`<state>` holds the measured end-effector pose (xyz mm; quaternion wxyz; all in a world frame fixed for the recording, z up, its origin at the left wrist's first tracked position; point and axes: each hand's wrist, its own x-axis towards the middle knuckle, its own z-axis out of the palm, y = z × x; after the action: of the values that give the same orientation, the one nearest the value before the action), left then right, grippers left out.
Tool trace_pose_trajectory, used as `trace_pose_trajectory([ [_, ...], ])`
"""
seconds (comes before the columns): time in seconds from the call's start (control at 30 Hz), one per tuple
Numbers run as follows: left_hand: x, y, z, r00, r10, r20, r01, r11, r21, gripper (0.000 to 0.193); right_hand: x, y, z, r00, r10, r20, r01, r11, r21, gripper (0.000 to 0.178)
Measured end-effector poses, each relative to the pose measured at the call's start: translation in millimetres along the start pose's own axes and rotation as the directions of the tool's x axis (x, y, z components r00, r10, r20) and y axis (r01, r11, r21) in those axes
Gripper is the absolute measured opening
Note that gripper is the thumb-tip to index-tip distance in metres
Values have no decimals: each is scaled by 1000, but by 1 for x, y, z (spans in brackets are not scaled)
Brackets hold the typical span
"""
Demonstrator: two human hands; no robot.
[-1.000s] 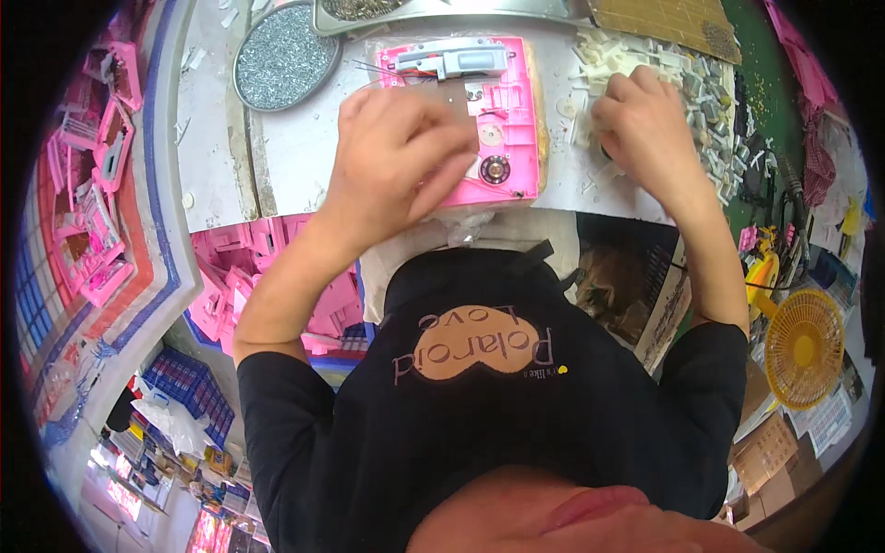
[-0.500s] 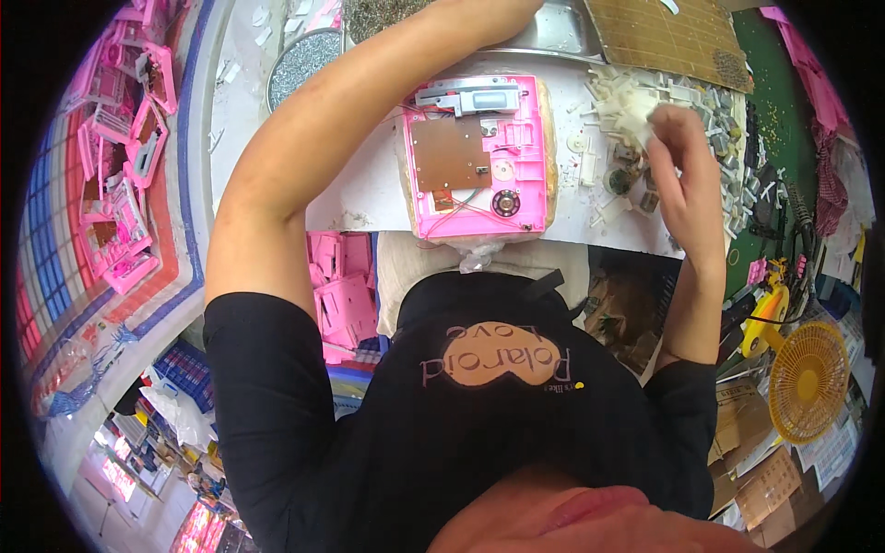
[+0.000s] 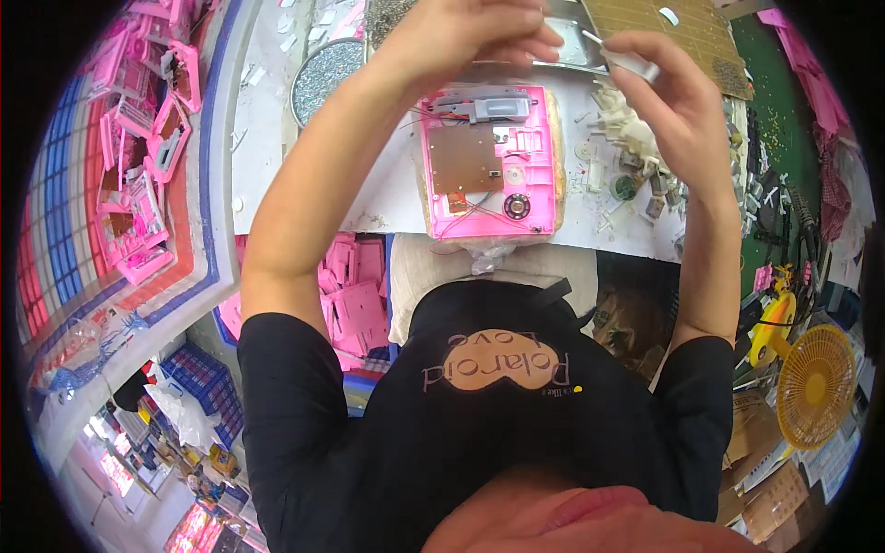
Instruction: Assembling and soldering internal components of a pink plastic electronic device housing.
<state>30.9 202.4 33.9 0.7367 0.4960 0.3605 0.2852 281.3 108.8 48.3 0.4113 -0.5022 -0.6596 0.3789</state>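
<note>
Between the fingers of my right hand (image 3: 678,106) is a small white plastic part (image 3: 632,66) with a thin stem. My left hand (image 3: 470,37) hovers over the far side of the pink plastic housing (image 3: 544,166), near a metal tray (image 3: 572,55); its fingers are smeared by motion, so any hold is unclear. Inside the housing are a brown board (image 3: 466,158), a round black speaker (image 3: 516,205), a grey mechanism (image 3: 500,109) and thin wires. The housing lies on a wrapped pad on the white table (image 3: 387,203).
White plastic parts (image 3: 622,115) and small metal pieces are heaped right of the housing. A round dish of screws (image 3: 327,78) stands at the far left, and a brown board (image 3: 636,37) at the far right. Pink housings (image 3: 138,217) pile up left; a yellow fan (image 3: 816,387) stands right.
My right hand has lifted from the heap with a white plastic part and moved away from me. The left hand has come back from the metal tray toward the housing.
</note>
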Motion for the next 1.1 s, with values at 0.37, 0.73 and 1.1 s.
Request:
trace_pose_trajectory([
  [0.37,-143,-72,49,998,-41,-57,-3,783,-623,15,-87,-31,55,948,-318,23,316,948,43,36],
  [0.73,-163,-99,74,999,-16,-49,-10,871,-491,18,-103,-32,57,877,-440,192,472,864,-176,38],
  [1.1,-80,-82,50,790,552,267,-370,83,925,14,-148,10,32,974,210,88,-224,813,537,34],
])
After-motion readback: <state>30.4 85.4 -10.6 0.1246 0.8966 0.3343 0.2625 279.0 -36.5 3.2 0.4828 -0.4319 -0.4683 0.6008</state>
